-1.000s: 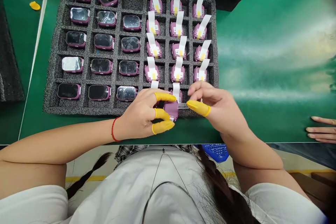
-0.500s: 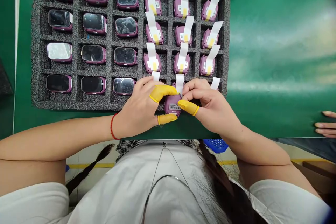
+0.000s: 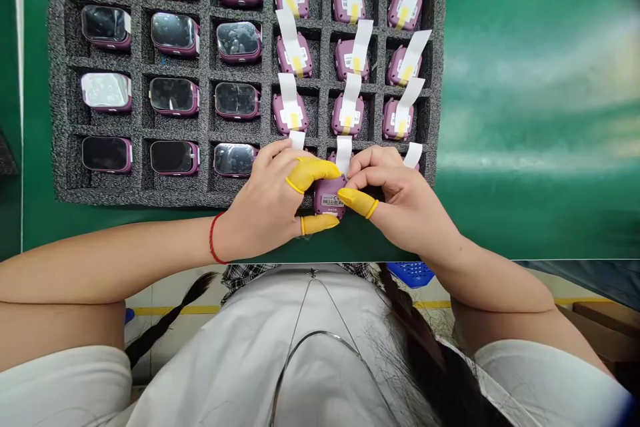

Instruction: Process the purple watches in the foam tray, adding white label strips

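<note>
Yellow rubber finger cots (image 3: 313, 173) on our left hand (image 3: 260, 200), our right hand (image 3: 400, 203) closed in since earlier, both pinching a plum smartwatch (image 3: 329, 197) over the grey foam tray's (image 3: 140, 197) near edge, barcode label up, white paper tab (image 3: 343, 153) rising.

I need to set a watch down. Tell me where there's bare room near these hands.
Free room: the green mat right of the foam tray, beyond the right hand. Crowded: the tray's cells, packed with pink watches, and its front edge, where the left hand and right hand hold one watch.
</note>
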The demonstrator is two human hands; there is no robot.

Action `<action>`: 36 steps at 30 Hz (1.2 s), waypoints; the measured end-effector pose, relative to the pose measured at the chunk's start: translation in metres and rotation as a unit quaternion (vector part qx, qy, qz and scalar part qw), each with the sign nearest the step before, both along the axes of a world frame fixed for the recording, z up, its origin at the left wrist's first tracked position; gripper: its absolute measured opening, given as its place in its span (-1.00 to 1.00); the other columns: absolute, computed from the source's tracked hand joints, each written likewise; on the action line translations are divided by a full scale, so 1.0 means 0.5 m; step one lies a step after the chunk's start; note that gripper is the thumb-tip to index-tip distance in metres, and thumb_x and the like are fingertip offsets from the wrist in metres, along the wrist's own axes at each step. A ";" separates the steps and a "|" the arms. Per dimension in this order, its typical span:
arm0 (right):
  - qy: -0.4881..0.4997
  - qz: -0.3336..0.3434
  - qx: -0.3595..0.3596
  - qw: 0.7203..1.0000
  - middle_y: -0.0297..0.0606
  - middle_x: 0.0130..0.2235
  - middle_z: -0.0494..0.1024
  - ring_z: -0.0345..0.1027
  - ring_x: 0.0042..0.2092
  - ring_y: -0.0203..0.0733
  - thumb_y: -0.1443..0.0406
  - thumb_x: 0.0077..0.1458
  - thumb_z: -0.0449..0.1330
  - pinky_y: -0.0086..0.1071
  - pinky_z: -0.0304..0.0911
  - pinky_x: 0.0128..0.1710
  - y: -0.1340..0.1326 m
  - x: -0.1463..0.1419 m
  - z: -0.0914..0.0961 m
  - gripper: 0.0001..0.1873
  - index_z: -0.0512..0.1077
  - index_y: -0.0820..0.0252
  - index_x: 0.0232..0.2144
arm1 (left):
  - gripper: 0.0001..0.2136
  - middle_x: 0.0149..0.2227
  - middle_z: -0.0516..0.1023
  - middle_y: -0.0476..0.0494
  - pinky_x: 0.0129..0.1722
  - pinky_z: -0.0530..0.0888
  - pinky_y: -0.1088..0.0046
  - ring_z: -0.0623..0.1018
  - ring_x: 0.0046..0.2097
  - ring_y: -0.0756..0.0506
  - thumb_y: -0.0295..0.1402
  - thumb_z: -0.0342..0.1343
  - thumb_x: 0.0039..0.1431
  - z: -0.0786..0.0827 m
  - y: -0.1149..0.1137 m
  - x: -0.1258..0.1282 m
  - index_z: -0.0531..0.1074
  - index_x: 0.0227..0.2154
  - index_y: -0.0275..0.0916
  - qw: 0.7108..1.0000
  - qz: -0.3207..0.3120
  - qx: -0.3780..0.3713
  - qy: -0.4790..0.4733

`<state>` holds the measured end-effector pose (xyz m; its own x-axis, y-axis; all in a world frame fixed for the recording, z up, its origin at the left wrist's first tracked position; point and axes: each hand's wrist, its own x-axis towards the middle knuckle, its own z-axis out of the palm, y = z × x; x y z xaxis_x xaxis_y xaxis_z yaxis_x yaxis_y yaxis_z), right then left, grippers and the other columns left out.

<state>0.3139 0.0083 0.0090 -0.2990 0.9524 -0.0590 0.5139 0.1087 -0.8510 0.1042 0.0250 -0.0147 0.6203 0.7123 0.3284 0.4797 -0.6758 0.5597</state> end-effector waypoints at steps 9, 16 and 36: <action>-0.018 0.005 0.011 1.000 -0.25 -0.27 0.46 0.28 -0.12 -0.12 0.34 0.10 0.24 -0.13 0.23 -0.04 -0.001 0.000 0.001 -0.87 0.46 0.14 -0.50 | -0.56 -0.11 0.55 -0.11 0.24 0.29 0.01 0.52 0.00 -0.17 -0.16 0.29 0.12 -0.002 0.000 -0.001 0.33 0.01 -0.12 1.000 -0.003 -0.016 -0.012; -0.040 0.007 0.074 0.996 -0.27 -0.29 0.47 0.30 -0.14 -0.13 0.35 0.11 0.23 -0.13 0.21 -0.10 -0.008 -0.004 -0.004 -0.87 0.45 0.13 -0.49 | -0.56 -0.13 0.55 -0.11 0.23 0.30 0.06 0.52 0.00 -0.16 -0.15 0.29 0.12 -0.001 0.000 -0.001 0.34 0.01 -0.15 1.000 -0.002 -0.004 -0.004; -0.153 0.000 0.155 0.976 -0.22 -0.23 0.46 0.23 -0.13 -0.06 0.01 0.15 0.21 -0.15 0.09 -0.14 0.005 -0.012 -0.034 -0.68 0.37 0.13 -0.35 | -0.44 0.00 0.47 -0.22 0.29 0.15 -0.01 0.43 0.12 -0.23 -0.13 0.29 0.10 0.009 0.006 -0.007 0.25 0.09 -0.22 0.998 -0.052 0.020 0.042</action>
<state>0.3080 0.0106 -0.0081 -0.3118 0.9390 0.1451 0.7391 0.3357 -0.5841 0.1008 0.0282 -0.0100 0.7163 0.6306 0.2987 0.4500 -0.7447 0.4929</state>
